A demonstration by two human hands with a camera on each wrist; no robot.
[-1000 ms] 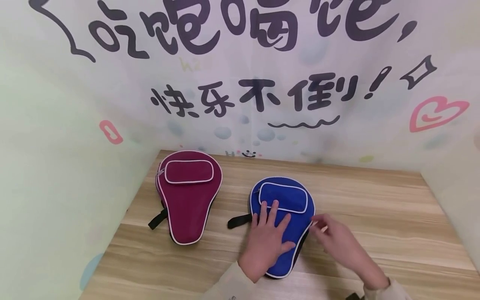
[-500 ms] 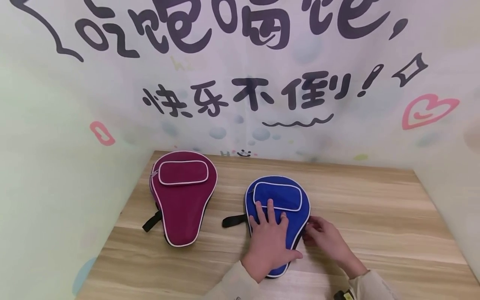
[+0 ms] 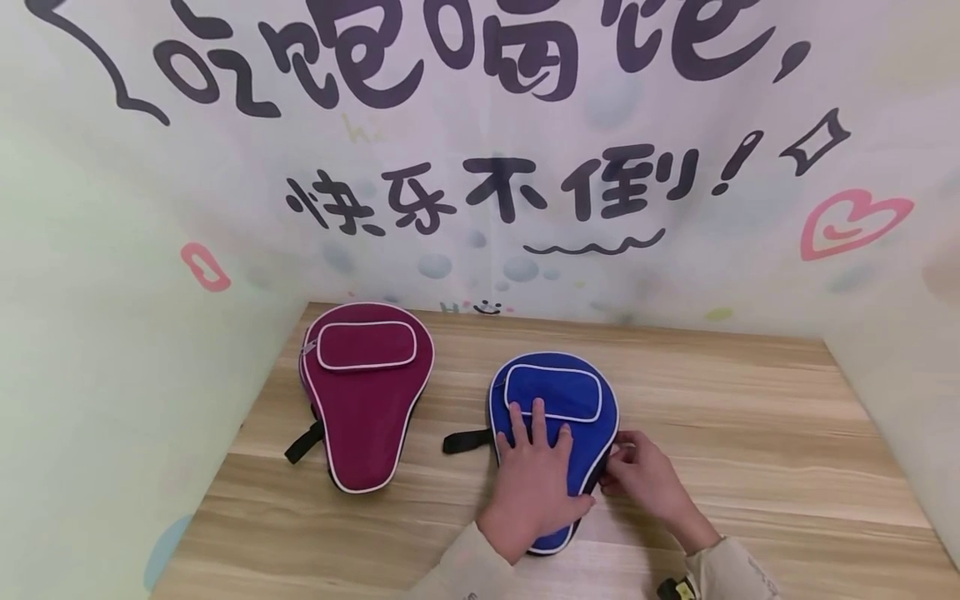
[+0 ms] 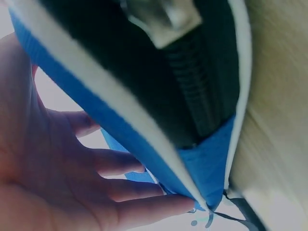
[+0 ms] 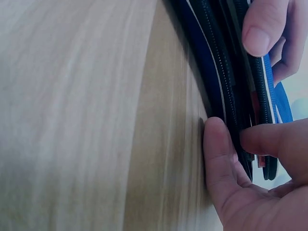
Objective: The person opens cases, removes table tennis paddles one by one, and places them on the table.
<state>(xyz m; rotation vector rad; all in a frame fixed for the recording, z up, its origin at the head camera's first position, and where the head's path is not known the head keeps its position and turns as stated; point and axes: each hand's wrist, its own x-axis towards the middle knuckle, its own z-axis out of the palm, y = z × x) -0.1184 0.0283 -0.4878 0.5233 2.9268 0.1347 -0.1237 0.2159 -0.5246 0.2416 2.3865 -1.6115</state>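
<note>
A blue paddle case (image 3: 553,392) with white piping lies flat on the table in the head view. My left hand (image 3: 528,487) rests on its front with the fingers spread. At the case's right edge, my right hand (image 3: 645,479) has its fingertips against the side. In the right wrist view, the case's zipper (image 5: 216,57) stands parted, with dark layers and a bit of red between the halves. There the right thumb and a finger pinch the lower rim. The left wrist view shows a metal zipper pull (image 4: 166,24) up close on the case's narrow side.
A maroon paddle case (image 3: 367,400) of the same shape lies to the left, its black strap (image 3: 304,442) sticking out. Another black strap (image 3: 467,442) extends left from the blue case. The wooden table (image 3: 750,417) meets printed walls at the back and sides.
My right hand has moved slightly down and in against the blue case's right edge. The left hand stays on the case, and the head view has shifted a little.
</note>
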